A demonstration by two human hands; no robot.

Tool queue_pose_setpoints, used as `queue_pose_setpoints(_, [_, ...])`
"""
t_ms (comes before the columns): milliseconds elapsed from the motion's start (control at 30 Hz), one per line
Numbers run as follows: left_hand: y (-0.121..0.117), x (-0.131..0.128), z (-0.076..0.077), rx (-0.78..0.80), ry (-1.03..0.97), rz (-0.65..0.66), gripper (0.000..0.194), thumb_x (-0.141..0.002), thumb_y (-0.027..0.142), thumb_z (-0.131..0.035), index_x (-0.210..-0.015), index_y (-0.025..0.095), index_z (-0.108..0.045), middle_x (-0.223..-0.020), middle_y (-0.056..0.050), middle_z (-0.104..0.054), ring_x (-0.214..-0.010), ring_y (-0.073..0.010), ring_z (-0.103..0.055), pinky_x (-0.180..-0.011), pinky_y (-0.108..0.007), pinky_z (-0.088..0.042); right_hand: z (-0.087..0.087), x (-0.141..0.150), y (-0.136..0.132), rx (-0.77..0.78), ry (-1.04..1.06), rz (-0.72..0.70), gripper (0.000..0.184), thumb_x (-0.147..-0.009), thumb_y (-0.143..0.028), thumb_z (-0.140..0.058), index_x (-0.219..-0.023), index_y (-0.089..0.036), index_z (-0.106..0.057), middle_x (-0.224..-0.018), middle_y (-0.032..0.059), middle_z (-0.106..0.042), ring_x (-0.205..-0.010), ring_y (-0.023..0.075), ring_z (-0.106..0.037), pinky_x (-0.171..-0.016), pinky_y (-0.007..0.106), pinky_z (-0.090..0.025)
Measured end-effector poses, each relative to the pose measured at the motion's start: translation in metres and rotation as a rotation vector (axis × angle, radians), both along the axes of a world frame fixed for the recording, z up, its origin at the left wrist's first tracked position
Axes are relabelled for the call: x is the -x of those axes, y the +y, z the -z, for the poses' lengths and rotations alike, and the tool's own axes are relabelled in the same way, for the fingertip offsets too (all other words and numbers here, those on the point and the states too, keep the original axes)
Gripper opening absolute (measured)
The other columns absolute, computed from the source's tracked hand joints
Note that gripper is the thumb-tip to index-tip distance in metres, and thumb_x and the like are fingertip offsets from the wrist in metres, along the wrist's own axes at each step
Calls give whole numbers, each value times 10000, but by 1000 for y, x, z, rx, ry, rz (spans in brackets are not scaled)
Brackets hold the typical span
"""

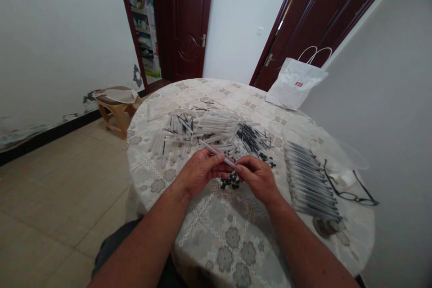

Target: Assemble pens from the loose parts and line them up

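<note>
My left hand (202,168) is closed around a thin white pen barrel (212,149) that slants up to the left. My right hand (257,176) pinches the barrel's lower end, fingers pressed together. Both hands hover over the round table (236,234) with its floral cloth. Just beyond them lies a heap of white pen barrels (209,128) mixed with black refills (251,137). Small black caps (230,183) lie scattered under my fingers. A row of assembled pens (312,182) lies to the right.
Black-framed glasses (351,189) rest at the table's right edge beside clear plastic bags (324,144). A white paper bag (293,83) leans at the far side. A wooden stool (116,105) stands by the left wall. Two dark doors are behind.
</note>
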State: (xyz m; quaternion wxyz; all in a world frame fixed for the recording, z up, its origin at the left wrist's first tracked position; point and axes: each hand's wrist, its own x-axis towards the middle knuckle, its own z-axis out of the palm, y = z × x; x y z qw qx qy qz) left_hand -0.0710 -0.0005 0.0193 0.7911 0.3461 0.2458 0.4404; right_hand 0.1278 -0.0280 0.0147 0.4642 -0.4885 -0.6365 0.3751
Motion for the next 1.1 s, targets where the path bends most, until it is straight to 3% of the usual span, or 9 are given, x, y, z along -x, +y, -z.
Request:
queue_pose_setpoints(133, [3, 4, 0, 42, -64, -49, 260, -829, 309, -800, -914, 176, -593, -928, -106, -783, -801, -247, -782, -650, -313, -629, -3, -5, 3, 23, 11, 10, 328, -896, -513, -666, -856, -191, -707, -663, -6, -661, -544, 130, -578, -522, 236, -464])
queue_pose_setpoints(267, [11, 8, 0, 102, -152, -227, 181, -876, 281, -746, -905, 162, -614, -872, -74, -774, -813, -217, -777, -666, -297, -633, -9, -19, 7, -137, -352, 132, 247, -951, -421, -616, -964, -204, -730, -827, 33, -719, -714, 165, -635, -678, 270, -486])
queue_pose_setpoints(367, [16, 9, 0, 142, -193, -341, 141, -896, 255, -716, -884, 170, -604, -838, -56, -769, -825, -208, -771, -677, -296, -627, -15, -26, 6, -161, -681, -11, 160, -941, -300, -616, -997, -207, -733, -943, 59, -724, -864, 190, -651, -804, 291, -468])
queue_pose_setpoints(467, [17, 9, 0, 148, -191, -411, 157, -893, 258, -722, -862, 175, -592, -827, -49, -763, -858, -213, -769, -698, -294, -621, -21, -28, 0, -43, -886, -190, 128, -914, -217, -614, -970, -215, -729, -930, 50, -720, -857, 185, -645, -766, 267, -437])
queue_pose_setpoints(600, [16, 7, -1, 137, -189, -423, 178, -880, 265, -741, -875, 175, -588, -843, -51, -760, -867, -216, -770, -702, -295, -622, -26, -22, -8, 49, -1034, -266, 134, -874, -183, -636, -959, -233, -727, -932, 34, -734, -833, 182, -651, -711, 251, -391])
queue_pose_setpoints(933, [16, 4, 3, 90, -157, -365, 190, -875, 263, -748, -906, 177, -582, -893, -59, -770, -888, -227, -770, -712, -310, -625, -14, -12, -4, 43, -1141, -271, 167, -897, -169, -585, -963, -240, -720, -965, 46, -732, -896, 203, -669, -735, 259, -384])
queue_pose_setpoints(1033, [14, 4, 3, 80, -128, -352, 217, -863, 266, -763, -928, 176, -576, -920, -68, -772, -902, -237, -771, -721, -317, -627, -14, -14, -4, 1, -1051, -248, 171, -941, -185, -535, -995, -221, -692, -981, 58, -712, -900, 194, -652, -771, 262, -413])
queue_pose_setpoints(1100, [13, 3, 3, 64, -113, -325, 237, -858, 265, -770, -949, 180, -569, -944, -73, -772, -909, -247, -772, -727, -328, -630, -14, -14, -3, -71, -881, -193, 164, -967, -213, -515, -1033, -210, -666, -1002, 66, -702, -919, 193, -640, -810, 275, -437])
